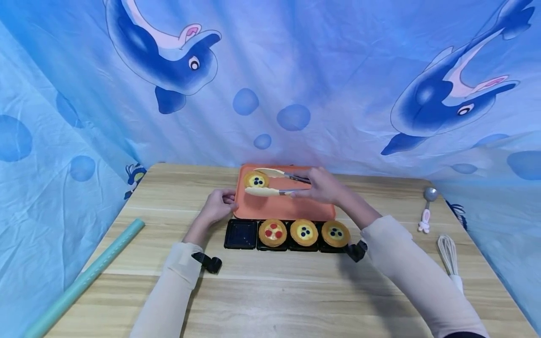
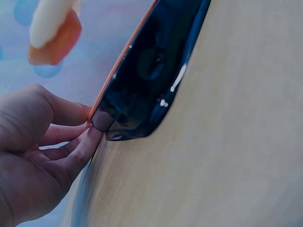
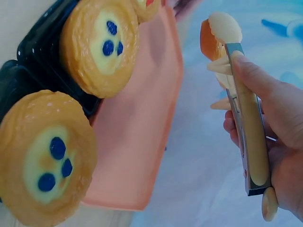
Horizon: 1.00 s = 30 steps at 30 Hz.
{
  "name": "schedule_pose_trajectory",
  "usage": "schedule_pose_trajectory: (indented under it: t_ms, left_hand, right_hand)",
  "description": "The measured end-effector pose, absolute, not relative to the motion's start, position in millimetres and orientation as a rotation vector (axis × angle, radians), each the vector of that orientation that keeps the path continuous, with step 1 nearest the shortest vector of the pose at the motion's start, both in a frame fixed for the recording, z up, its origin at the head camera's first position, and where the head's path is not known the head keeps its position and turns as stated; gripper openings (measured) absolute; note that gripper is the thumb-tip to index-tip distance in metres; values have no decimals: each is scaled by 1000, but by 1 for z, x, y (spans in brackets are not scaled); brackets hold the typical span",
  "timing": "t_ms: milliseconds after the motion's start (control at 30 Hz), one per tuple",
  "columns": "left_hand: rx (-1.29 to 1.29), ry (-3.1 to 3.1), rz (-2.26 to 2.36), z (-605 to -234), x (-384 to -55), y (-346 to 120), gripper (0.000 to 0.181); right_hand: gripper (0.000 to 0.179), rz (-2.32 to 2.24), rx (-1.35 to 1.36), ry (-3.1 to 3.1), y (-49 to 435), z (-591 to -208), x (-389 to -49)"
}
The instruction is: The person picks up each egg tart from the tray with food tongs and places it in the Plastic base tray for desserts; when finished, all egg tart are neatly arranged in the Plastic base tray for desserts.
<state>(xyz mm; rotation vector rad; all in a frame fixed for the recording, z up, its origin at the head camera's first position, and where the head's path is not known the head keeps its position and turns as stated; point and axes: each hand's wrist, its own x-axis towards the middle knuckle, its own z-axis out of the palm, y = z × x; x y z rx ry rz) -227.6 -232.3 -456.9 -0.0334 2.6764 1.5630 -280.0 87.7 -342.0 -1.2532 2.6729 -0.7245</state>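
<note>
My right hand [image 1: 323, 186] grips a pair of tongs [image 3: 251, 127] with metal arms and cream tips. Between the tips is a tart [image 1: 258, 181] with dark blue berries, held over the left part of the orange tray [image 1: 291, 206]. My left hand [image 1: 217, 205] pinches the tray's left edge between thumb and fingers, beside a corner of the black container [image 2: 156, 61]. In front of the tray lies that row of black compartments; the leftmost compartment [image 1: 241, 234] holds no tart. Beside it sit a red-topped tart [image 1: 272, 233] and two blue-berry tarts [image 1: 304, 233].
A rolled green mat [image 1: 88, 277] lies along the table's left side. At the right are a spoon [image 1: 427, 209] with a rabbit handle and a whisk [image 1: 449, 258]. A blue dolphin-print curtain [image 1: 270, 84] hangs behind the wooden table [image 1: 270, 300].
</note>
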Motion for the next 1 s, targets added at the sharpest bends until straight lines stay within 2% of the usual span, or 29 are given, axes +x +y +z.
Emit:
schedule_pose_trajectory:
  t_ms: [267,500,767,1000]
  left_hand:
    - [-22,2693,1572,-459,-227,-233,45]
    - [3,2723,1552,-459,-228,-233,43]
    - [3,2693,1570,-459,-227,-235,47]
    - [1,2723,1539,-457,-228,-233,42]
  right_hand:
    - [60,-644,-1360,2637,95,-333,-250]
    - [59,-621,-1465,2620,96,-336,-228]
    - [56,-626,-1501,2590,88,-341,-220]
    - [56,-578,-1540,2537,78,-346,-218]
